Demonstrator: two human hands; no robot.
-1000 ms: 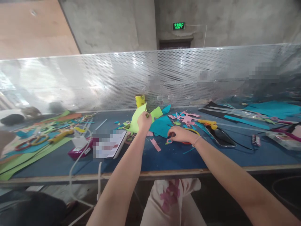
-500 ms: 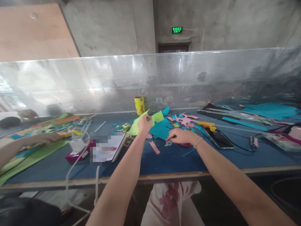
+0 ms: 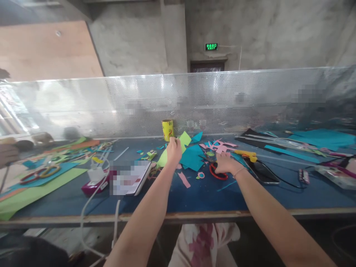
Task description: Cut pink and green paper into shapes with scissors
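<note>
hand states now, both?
Left hand: closed, holding green paper.
Right hand: resting on red scissors; grip cannot be told.

Count on the table (image 3: 194, 193): 1 yellow can (image 3: 167, 129), 1 red-handled scissors (image 3: 217, 171), 1 yellow-handled scissors (image 3: 246, 154), 1 phone (image 3: 261, 170), 1 tablet (image 3: 129, 178), 1 white charger (image 3: 94, 173). Hands in view: 2, left hand (image 3: 174, 151) and right hand (image 3: 226, 164). Paper scraps: too many to count; green, teal, pink.
</note>
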